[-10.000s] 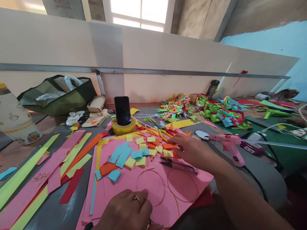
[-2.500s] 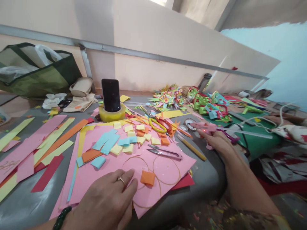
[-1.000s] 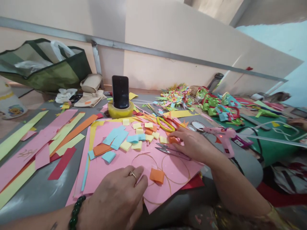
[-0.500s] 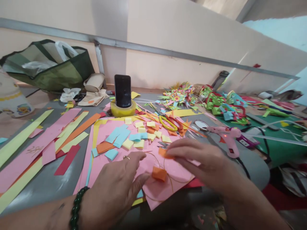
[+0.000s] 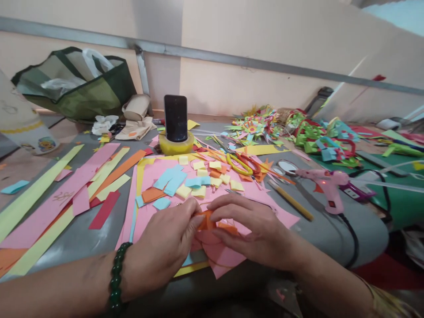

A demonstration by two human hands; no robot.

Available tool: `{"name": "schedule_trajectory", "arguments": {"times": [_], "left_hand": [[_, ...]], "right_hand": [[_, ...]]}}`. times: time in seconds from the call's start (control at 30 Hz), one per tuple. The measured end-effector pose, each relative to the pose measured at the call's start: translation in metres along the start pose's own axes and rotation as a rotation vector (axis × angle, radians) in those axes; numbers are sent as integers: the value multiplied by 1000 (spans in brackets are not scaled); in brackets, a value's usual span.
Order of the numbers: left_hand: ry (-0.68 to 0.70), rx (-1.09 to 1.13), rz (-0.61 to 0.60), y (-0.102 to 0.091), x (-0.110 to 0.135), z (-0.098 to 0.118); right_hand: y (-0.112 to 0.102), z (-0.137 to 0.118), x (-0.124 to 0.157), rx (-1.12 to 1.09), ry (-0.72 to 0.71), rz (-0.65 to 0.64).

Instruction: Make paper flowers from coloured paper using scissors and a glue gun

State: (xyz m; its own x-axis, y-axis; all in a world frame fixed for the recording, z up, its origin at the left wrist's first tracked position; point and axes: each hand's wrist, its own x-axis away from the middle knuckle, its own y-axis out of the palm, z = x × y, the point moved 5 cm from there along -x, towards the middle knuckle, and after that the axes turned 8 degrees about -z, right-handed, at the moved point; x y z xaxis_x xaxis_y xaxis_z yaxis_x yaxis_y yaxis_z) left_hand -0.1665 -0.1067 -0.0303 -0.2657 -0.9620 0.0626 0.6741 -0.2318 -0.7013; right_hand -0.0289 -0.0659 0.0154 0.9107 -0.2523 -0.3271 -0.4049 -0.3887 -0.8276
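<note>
My left hand [image 5: 165, 240] and my right hand [image 5: 255, 229] meet over the near edge of a large pink paper sheet [image 5: 152, 176]. Both pinch a small orange paper piece [image 5: 207, 221] between their fingertips. A second orange piece [image 5: 228, 228] lies under my right fingers. Behind the hands lie several small yellow, blue and orange paper squares [image 5: 195, 183] on the pink sheet. A green bead bracelet [image 5: 115, 282] is on my left wrist.
Yellow-handled scissors [image 5: 238, 164], a pencil [image 5: 291, 201] and a pink glue gun [image 5: 327, 185] with its cord lie to the right. A phone [image 5: 176, 117] stands in a yellow tape roll [image 5: 175, 145]. Long paper strips [image 5: 76, 190] lie left; a green bag [image 5: 76, 86] behind.
My right hand left the paper squares carrying an orange piece and came to the near edge. My left hand lifted off the pink sheet and now pinches the orange piece too.
</note>
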Motion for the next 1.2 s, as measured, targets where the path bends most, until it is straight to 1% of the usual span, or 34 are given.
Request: {"name": "schedule_trajectory", "arguments": {"times": [0.07, 0.2, 0.3, 0.37, 0.43, 0.5, 0.57, 0.7, 0.8, 0.97, 1.2], "left_hand": [[-5, 1, 8, -1, 0, 0], [13, -26, 28, -6, -1, 3], [33, -78, 46, -8, 1, 8], [85, -160, 48, -7, 4, 15], [186, -292, 26, -2, 7, 22], [281, -420, 1, 5, 11, 26], [339, -484, -5, 11, 13, 26], [380, -515, 14, 15, 15, 24], [387, -552, 21, 15, 15, 24], [385, -576, 28, 14, 16, 25], [387, -580, 35, 15, 15, 26]], "right_hand": [[0, 2, -1, -15, 6, 17], [2, 6, -1, -28, 30, 6], [-4, 7, 0, -29, 21, 46], [-14, 12, 1, -11, 83, 67], [-24, 21, 3, -4, 169, 64], [-30, 29, 6, -19, 223, 24], [-31, 36, 8, -50, 246, -39], [-23, 41, 12, -101, 270, -169], [-19, 40, 13, -96, 290, -231], [-16, 36, 12, -73, 301, -275], [-13, 35, 13, -58, 313, -304]]}}
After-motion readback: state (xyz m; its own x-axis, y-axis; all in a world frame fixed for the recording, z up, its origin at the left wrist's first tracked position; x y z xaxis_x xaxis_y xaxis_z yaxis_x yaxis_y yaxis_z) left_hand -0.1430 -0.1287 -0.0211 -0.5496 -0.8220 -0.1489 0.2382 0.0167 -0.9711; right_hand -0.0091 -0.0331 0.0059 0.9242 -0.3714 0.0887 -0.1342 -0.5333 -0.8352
